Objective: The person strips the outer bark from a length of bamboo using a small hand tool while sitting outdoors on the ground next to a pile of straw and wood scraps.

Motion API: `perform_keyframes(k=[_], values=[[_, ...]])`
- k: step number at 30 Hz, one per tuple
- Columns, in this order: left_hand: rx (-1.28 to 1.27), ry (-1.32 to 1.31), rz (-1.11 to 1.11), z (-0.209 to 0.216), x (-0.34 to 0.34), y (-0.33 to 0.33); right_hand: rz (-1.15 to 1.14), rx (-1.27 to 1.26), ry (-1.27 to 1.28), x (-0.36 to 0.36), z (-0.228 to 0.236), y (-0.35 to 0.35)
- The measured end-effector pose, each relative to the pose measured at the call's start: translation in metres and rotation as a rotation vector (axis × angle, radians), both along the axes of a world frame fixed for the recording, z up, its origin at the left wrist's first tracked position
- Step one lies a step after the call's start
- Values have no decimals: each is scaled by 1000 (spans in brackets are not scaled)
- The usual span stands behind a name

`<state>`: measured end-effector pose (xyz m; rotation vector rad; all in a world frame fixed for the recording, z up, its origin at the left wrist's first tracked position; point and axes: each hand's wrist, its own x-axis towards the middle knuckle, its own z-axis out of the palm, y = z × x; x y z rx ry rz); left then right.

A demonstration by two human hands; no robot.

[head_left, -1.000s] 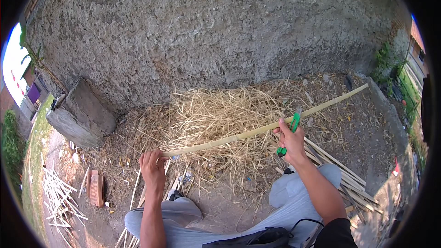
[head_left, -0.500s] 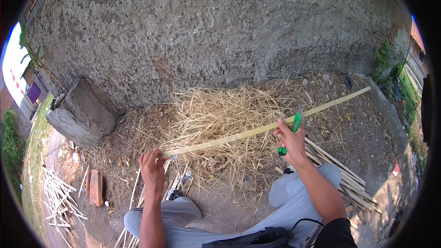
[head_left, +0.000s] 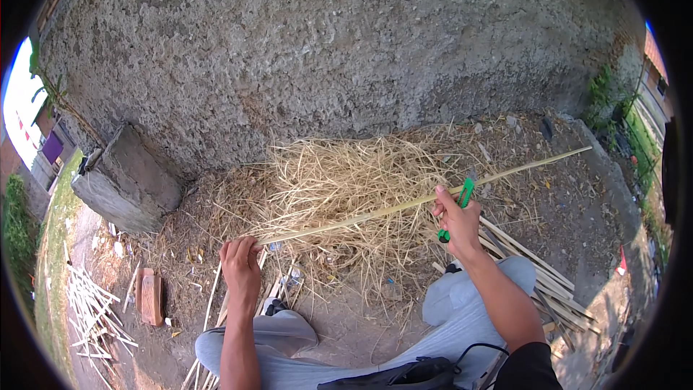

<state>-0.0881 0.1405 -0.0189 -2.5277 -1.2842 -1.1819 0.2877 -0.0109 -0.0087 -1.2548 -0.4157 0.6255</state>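
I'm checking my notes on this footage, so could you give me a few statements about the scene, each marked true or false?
1. The right hand holds a green cutter. True.
2. The left hand is empty. False: it grips one end of a pale strip.
3. In the picture, the strip crosses the heap of straw-like shavings. True.
4. The reddish block lies to the right of the right hand. False: it lies off to the left, near scattered pale sticks.
5. The wall behind the heap is rough. True.
6. The person's trousers are black. False: they are light grey.
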Motion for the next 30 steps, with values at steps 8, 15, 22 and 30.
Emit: perform_keyframes(k=[8,15,22,30], values=[[64,-5,-20,1,2,0,-67,3,-21,0,-3,1],[195,-88,28,28,-11,-1,-86,-62,-543,9,9,-10],[441,-136,85,72,-55,-3,-377,-8,-1757,18,46,-21],[560,-102,122,73,-51,-8,-336,55,-1685,24,27,-14]])
